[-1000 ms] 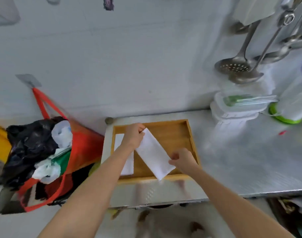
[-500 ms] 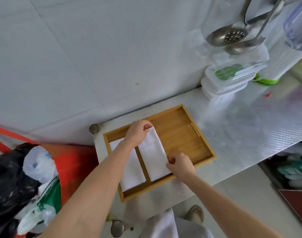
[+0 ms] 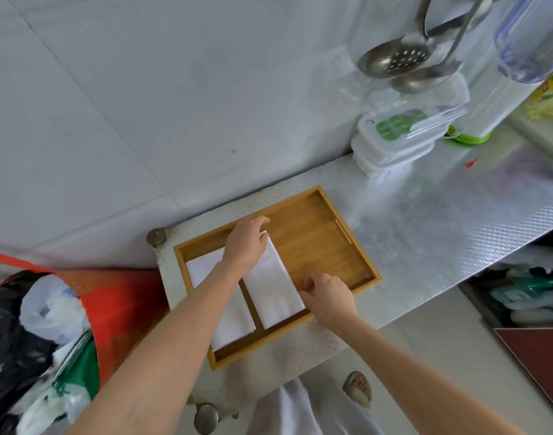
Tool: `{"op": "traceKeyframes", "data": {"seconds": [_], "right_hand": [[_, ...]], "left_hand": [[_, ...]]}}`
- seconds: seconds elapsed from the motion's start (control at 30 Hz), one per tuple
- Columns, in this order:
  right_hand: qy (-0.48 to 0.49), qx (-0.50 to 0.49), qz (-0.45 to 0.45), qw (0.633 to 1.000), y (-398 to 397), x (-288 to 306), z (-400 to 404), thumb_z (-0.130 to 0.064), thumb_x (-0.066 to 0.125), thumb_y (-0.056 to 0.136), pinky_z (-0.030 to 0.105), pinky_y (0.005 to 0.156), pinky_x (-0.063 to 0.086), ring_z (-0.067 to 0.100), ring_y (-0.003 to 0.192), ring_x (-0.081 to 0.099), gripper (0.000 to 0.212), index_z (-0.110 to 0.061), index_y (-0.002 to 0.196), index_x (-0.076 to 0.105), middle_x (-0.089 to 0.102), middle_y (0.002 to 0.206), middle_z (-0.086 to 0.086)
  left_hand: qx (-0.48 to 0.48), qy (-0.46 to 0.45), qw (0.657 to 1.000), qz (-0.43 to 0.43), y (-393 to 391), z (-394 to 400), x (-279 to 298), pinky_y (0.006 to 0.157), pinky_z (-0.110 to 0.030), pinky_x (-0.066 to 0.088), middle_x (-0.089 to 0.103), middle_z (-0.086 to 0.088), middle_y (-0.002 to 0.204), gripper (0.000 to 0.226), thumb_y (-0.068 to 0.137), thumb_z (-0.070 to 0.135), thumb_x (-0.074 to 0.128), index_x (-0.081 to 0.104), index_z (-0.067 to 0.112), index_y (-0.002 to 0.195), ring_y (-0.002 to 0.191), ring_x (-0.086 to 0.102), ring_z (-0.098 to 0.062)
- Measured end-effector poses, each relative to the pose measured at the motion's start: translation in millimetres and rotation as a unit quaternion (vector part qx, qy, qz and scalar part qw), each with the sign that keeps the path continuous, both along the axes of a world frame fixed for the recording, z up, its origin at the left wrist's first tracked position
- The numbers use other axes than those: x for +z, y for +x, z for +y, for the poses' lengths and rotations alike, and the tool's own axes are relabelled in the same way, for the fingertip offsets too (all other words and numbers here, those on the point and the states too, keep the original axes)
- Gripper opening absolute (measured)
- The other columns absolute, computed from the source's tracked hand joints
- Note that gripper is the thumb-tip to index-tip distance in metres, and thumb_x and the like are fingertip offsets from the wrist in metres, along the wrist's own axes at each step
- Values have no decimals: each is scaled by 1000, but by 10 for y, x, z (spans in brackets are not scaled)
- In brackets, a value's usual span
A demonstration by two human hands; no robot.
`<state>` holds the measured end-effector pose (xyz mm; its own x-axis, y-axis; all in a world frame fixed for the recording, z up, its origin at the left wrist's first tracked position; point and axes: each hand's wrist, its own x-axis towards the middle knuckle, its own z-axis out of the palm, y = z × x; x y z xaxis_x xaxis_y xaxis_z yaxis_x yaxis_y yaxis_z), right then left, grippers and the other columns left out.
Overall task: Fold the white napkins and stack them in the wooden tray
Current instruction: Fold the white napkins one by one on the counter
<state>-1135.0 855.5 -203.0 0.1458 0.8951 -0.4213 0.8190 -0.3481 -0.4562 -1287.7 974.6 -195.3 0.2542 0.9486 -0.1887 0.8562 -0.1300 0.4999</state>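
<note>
A wooden tray (image 3: pixel 325 233) lies on the metal counter. Two folded white napkins lie side by side in its left half. The left napkin (image 3: pixel 228 318) is partly hidden under my left forearm. The right napkin (image 3: pixel 273 290) lies flat on the tray floor. My left hand (image 3: pixel 245 243) pinches the right napkin's far end. My right hand (image 3: pixel 327 295) pinches its near right corner.
Stacked clear food boxes (image 3: pixel 404 136) stand at the back right, under hanging ladles (image 3: pixel 394 59). A red bag (image 3: pixel 112 306) stuffed with plastic bags hangs left of the counter. The counter edge (image 3: pixel 457 274) runs along the right; a shelf with clutter sits below it.
The right napkin has gone from tilted above the tray to lying flat beside the left one. Both hands have lowered with it and still hold its ends.
</note>
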Motion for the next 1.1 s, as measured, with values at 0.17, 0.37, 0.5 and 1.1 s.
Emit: {"op": "traceKeyframes", "data": {"seconds": [0.17, 0.37, 0.5, 1.1], "right_hand": [[81, -45, 0, 996, 825, 238, -223, -17, 50, 89, 32, 54, 42, 20, 67, 53, 11, -13, 79, 53, 57, 74, -1], [88, -186, -48, 977, 2601, 464, -1106, -20, 50, 87, 29, 58, 37, 28, 76, 59, 11, -18, 76, 53, 61, 75, 0], [75, -289, -98, 949, 3958, 644, -2188, -18, 50, 86, 29, 60, 39, 28, 78, 59, 9, -20, 77, 52, 62, 80, 1], [34, -627, -159, 762, 7188, 869, -5382, -21, 50, 91, 36, 80, 50, 25, 96, 59, 17, -12, 101, 60, 64, 104, 6]], "left_hand": [[-81, 2, 997, 21, 743, -151, 369, 96, -28, 43, 48, -2, 138, 40, 96, 24, 54, 47, 16, 135, 124, 49, -18], [-273, 4, 961, 54, 2667, -719, 662, 98, -34, 43, 58, -5, 129, 35, 95, 24, 53, 54, 14, 128, 119, 53, -25], [-390, 28, 917, 76, 4237, -1510, 841, 89, -33, 46, 62, -6, 123, 28, 93, 25, 53, 59, 19, 119, 113, 57, -28], [-728, 118, 667, 104, 8747, -4237, 865, 88, -36, 46, 58, -3, 128, 31, 94, 25, 46, 54, 20, 124, 115, 55, -26]]}}
